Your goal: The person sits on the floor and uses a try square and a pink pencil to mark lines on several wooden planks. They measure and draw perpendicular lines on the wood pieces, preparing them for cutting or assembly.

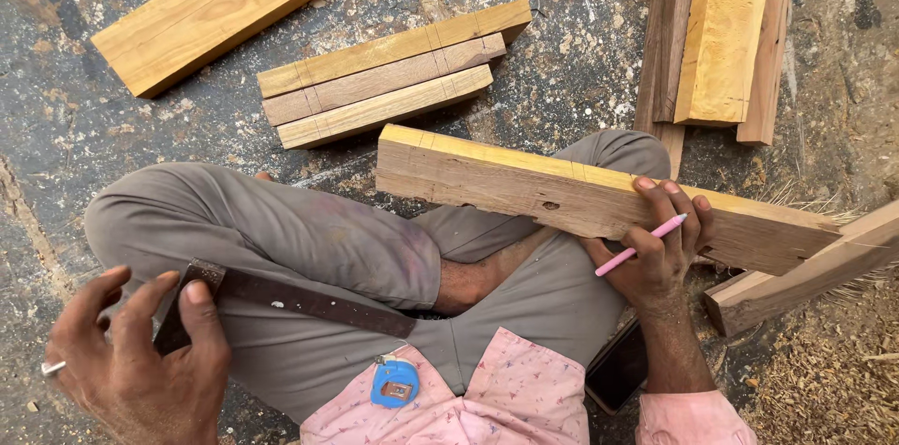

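Note:
I sit cross-legged on the ground. My right hand (655, 253) grips a long wooden plank (524, 187) that rests across my right knee, and a pink pencil (640, 246) lies between its fingers. My left hand (136, 356) holds the stock end of a dark metal try square (300, 300), whose blade lies across my left leg. A small blue tape measure (394, 382) sits in my lap on the pink shirt.
Three marked wooden strips (384, 75) lie side by side ahead of my knees. A thick light block (225, 0) lies at the upper left, stacked boards (721, 33) at the upper right. Another beam (805, 276) and sawdust are at the right; a dark phone (618, 370) lies by my right forearm.

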